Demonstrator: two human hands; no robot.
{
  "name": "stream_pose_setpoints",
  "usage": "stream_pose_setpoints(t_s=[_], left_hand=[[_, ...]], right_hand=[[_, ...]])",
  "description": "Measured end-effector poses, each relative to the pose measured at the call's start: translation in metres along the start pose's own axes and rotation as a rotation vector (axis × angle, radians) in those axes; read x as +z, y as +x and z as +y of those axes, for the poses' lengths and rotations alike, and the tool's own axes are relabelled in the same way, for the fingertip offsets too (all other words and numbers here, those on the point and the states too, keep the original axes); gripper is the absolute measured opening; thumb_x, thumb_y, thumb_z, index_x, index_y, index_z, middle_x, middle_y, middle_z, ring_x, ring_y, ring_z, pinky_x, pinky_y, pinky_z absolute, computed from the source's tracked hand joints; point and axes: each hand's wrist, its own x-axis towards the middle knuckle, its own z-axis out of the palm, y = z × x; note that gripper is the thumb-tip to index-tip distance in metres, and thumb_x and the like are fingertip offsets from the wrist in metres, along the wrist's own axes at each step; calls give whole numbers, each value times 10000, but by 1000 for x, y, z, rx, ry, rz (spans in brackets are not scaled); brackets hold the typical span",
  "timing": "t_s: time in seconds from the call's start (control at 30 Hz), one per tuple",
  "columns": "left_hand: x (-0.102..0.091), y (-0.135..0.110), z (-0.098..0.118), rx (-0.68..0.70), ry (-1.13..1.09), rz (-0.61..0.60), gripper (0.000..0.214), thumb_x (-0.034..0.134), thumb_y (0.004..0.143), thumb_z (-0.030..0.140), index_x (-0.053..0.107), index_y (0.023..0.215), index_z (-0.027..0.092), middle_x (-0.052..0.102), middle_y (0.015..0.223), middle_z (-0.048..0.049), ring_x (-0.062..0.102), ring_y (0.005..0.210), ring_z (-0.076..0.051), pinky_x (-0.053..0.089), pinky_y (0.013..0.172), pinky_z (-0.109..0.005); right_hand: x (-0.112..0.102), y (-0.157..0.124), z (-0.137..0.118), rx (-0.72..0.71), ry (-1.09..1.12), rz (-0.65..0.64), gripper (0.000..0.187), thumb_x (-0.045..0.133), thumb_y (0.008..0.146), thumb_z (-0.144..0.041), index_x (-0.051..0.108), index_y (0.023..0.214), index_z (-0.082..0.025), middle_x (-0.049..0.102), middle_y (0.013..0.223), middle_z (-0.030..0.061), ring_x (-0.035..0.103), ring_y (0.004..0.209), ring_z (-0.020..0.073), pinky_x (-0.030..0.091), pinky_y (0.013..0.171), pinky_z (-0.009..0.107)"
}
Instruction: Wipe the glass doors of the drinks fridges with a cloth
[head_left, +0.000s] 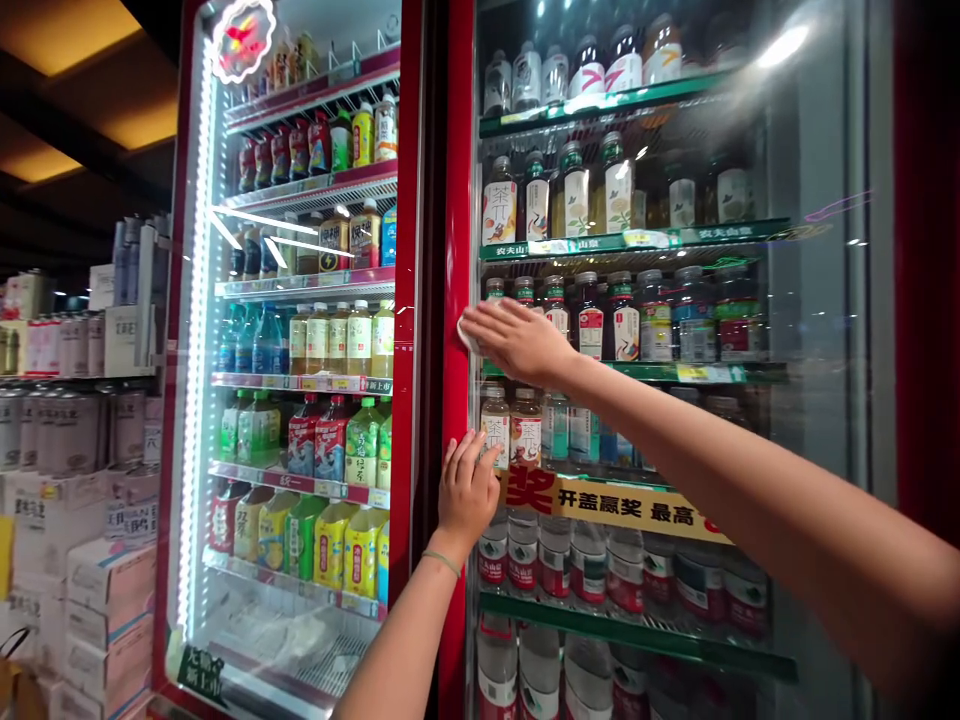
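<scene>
My right hand [521, 340] lies flat over a white cloth [466, 334] and presses it to the red door frame [457, 180] of the right-hand drinks fridge. Only the cloth's edge shows beyond the fingertips; the rest is under the palm. Lower down, my left hand [469, 490] rests with fingers stretched out on the same frame and the edge of the glass. A thin band [442, 560] circles its wrist. Behind the glass, tea bottles [526, 425] stand on shelves close to both hands.
A second drinks fridge [409, 240] with a lit interior stands on the left. A yellow banner [622, 507] crosses the right fridge below my hands. Stacked cartons [109, 600] and shelves of canisters [82, 430] are at the far left. Reflections streak the glass.
</scene>
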Motion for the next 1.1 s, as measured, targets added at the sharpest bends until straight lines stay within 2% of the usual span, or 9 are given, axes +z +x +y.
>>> stream_pose_setpoints(t_s=[0.1, 0.3, 0.47, 0.6, 0.77, 0.9, 0.93, 1.03, 1.1], left_hand=[[0, 0, -1, -3, -2, -1, 471, 537, 896, 80, 609, 1331, 246, 665, 1347, -129, 562, 1388, -284, 449, 1198, -560], [-1, -1, -1, -13, -21, -19, 446, 556, 896, 77, 621, 1311, 227, 668, 1308, -131, 565, 1380, -276, 435, 1210, -546], [-2, -1, -1, 10, -5, 8, 414, 556, 896, 73, 632, 1278, 216, 672, 1290, -125, 568, 1373, -273, 435, 1204, -540], [-3, 0, -2, 37, 23, 19, 396, 562, 895, 76, 637, 1261, 207, 679, 1271, -121, 580, 1357, -274, 440, 1198, -527], [-3, 1, -4, 43, 15, 33, 390, 566, 889, 82, 649, 1247, 211, 684, 1272, -122, 583, 1355, -278, 444, 1194, -531], [-2, -1, -6, 11, 9, -6, 361, 559, 898, 104, 670, 1217, 233, 688, 1268, -112, 594, 1344, -271, 434, 1203, -541], [-1, -2, -6, -2, 9, -13, 354, 555, 902, 111, 674, 1211, 238, 689, 1267, -110, 597, 1342, -269, 432, 1204, -545], [0, -3, -8, -18, 3, -18, 342, 552, 907, 128, 677, 1204, 243, 687, 1265, -107, 591, 1347, -273, 426, 1206, -556], [0, -3, -9, -11, 1, -24, 346, 556, 904, 131, 674, 1209, 244, 681, 1270, -107, 580, 1356, -275, 421, 1208, -553]], right_hand=[[5, -5, -8, 160, 5, 89, 670, 265, 1081, -378, -81, 1653, -332, 219, 1712, -42, 239, 1585, 254, 184, 1313, 555], [1, -24, -16, -171, 40, -99, 658, 313, 1082, -413, 12, 1661, -328, 284, 1692, -53, 284, 1569, 201, 196, 1323, 469], [-2, -31, -19, 55, -29, -48, 623, 325, 1083, -376, 143, 1666, -251, 267, 1699, 7, 242, 1584, 240, 199, 1315, 512], [-6, -46, -16, -199, 14, -151, 636, 350, 1081, -405, 114, 1664, -312, 310, 1681, -45, 280, 1570, 184, 206, 1323, 455], [-14, -69, -10, 154, -54, -35, 710, 352, 1073, -364, -48, 1658, -310, 211, 1708, -30, 200, 1593, 240, 191, 1319, 535], [-19, -90, -13, -44, -13, -161, 686, 339, 1084, -389, -39, 1653, -326, 261, 1693, -53, 246, 1579, 197, 215, 1321, 466], [-21, -94, -12, -31, -13, -164, 685, 343, 1084, -385, -33, 1653, -333, 254, 1695, -58, 248, 1579, 199, 215, 1321, 468], [-25, -106, -9, 197, -47, -64, 715, 359, 1077, -358, -64, 1651, -321, 193, 1709, -33, 205, 1592, 245, 193, 1319, 532], [-26, -114, -7, 212, -38, -49, 725, 357, 1079, -355, -94, 1645, -325, 185, 1710, -28, 199, 1594, 245, 197, 1317, 542]])
